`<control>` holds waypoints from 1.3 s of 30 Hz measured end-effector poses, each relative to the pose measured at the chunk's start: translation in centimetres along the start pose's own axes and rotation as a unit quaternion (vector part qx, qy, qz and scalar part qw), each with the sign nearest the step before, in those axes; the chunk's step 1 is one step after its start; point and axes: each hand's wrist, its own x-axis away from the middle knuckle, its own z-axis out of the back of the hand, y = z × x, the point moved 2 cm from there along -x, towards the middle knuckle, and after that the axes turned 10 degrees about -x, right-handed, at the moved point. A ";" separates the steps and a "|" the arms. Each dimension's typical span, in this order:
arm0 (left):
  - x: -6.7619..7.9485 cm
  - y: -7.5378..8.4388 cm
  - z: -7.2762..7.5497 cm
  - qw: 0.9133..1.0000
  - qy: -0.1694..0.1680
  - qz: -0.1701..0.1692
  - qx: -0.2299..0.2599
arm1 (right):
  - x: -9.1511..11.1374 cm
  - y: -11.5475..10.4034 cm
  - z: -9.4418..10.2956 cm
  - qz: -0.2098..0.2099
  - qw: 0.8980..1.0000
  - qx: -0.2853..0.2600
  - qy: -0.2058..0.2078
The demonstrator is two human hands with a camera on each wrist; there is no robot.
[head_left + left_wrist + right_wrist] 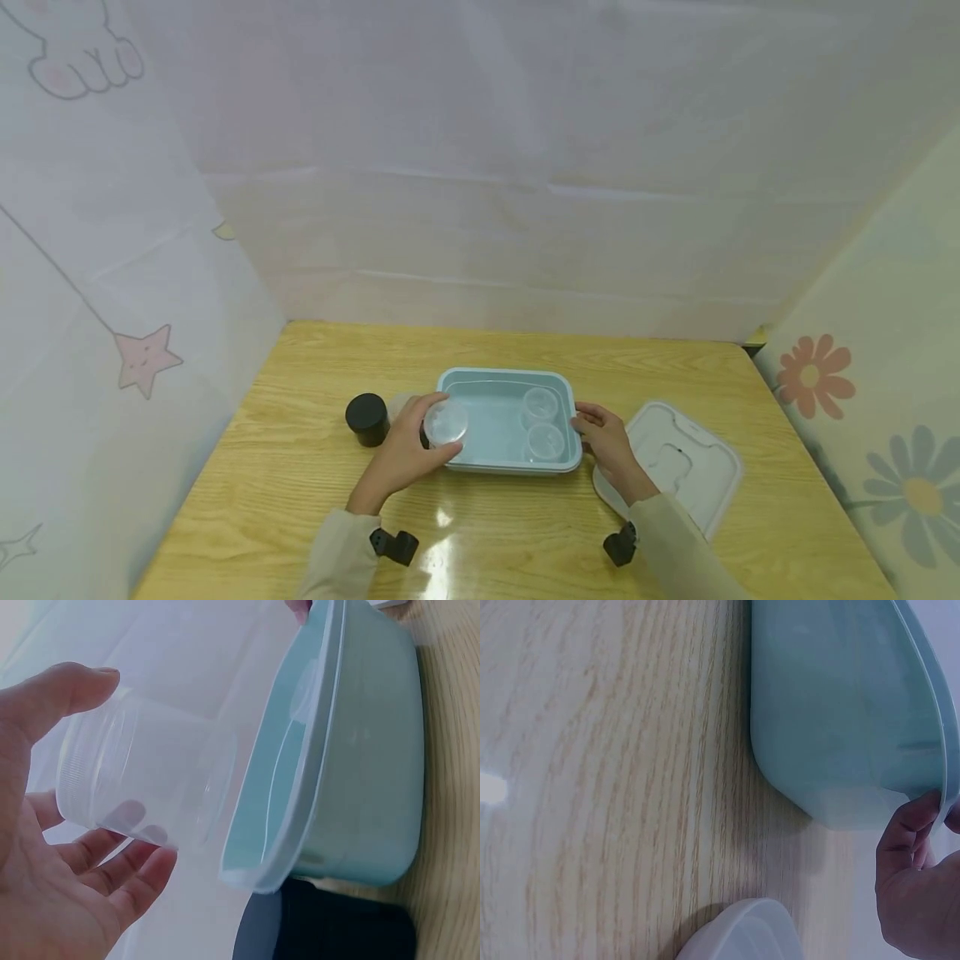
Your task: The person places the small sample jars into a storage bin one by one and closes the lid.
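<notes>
The left grip has thumb and fingers round a clear jar, thumb on one side and fingers on the other. The jar is roughly upright with its ribbed end up, raised above the rim at the left end of a pale blue tub and apart from it. The right grip pinches the rim at the tub's right end between thumb and fingers. Inside the tub, two more clear pots stand one in front of the other toward the right, near its right wall, leaving bare floor to their left.

Just outside the tub's left end, a black container sits close under the rim in the left wrist view; from the head it is mostly hidden by the left grip. Farther left stands a black-topped pot, near the back of that grip. To the right, a white lid lies on the surface, partly covered by the right grip's wrist and sleeve. Each wrist carries a small black camera. Behind and at both sides hang pale cloth walls, printed with a star and flowers
</notes>
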 end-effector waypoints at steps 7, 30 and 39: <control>-1.4 0.1 -1.1 0.999 -0.025 0.016 -0.016 | 0.0 0.2 -0.1 -0.005 1.000 0.000 -0.001; -6.0 -0.5 -5.1 0.997 -0.059 0.047 -0.012 | 0.1 0.9 0.0 -0.005 1.000 0.000 0.006; -8.2 0.0 -7.2 0.996 -0.050 0.077 -0.021 | 0.0 0.4 0.2 0.005 1.000 0.001 -0.004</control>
